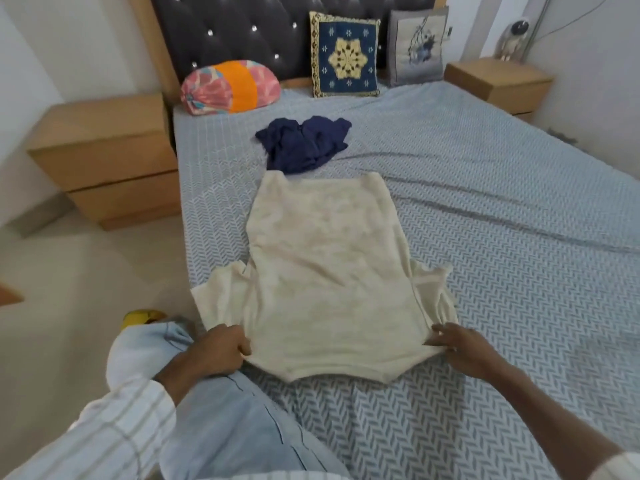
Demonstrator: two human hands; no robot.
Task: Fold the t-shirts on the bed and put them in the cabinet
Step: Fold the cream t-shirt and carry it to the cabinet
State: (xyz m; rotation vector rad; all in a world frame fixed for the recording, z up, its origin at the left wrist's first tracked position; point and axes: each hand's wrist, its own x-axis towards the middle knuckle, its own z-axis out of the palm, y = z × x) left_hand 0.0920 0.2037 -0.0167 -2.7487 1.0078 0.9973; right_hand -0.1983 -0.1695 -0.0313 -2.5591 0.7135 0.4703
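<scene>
A cream t-shirt (322, 271) lies spread flat on the bed (502, 237), its shoulders toward me and its hem toward the headboard. My left hand (218, 351) pinches the near left shoulder of the cream t-shirt. My right hand (457, 341) pinches the near right shoulder by the sleeve. Beyond the hem, a navy t-shirt (304, 142) sits crumpled in a heap. No cabinet is in view.
Wooden nightstands stand on the left (104, 157) and at the far right (498, 81). A pink and orange pillow (230, 86), a blue patterned cushion (344, 55) and a grey cushion (417, 46) lean on the dark headboard. My knee (242, 420) rests at the bed's edge.
</scene>
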